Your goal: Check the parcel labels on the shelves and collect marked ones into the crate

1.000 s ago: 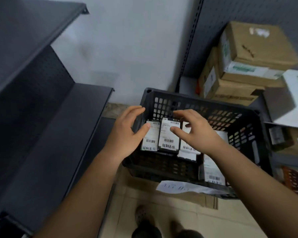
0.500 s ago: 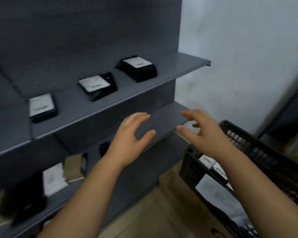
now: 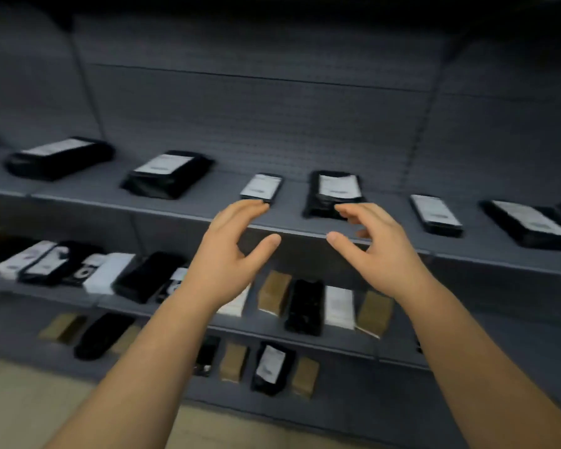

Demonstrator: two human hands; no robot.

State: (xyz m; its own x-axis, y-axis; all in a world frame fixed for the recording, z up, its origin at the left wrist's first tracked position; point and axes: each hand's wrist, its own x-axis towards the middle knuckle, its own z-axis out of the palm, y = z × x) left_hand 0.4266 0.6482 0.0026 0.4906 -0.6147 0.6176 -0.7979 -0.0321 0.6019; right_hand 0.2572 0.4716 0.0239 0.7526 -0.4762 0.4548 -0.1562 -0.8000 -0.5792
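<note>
Hovering empty and loose-fingered, both hands — left [image 3: 222, 254], right [image 3: 378, 251] — seemingly short of the shelf's [image 3: 110, 204] parcels [image 3: 336, 192].

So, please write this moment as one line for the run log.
left hand: open, empty | right hand: open, empty | both near top-shelf parcels | crate: unseen

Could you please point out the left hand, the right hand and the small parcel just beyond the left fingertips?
left hand [image 3: 222, 254], head view, back of the hand.
right hand [image 3: 381, 254], head view, back of the hand.
small parcel [image 3: 262, 186], head view, its white label.
</note>
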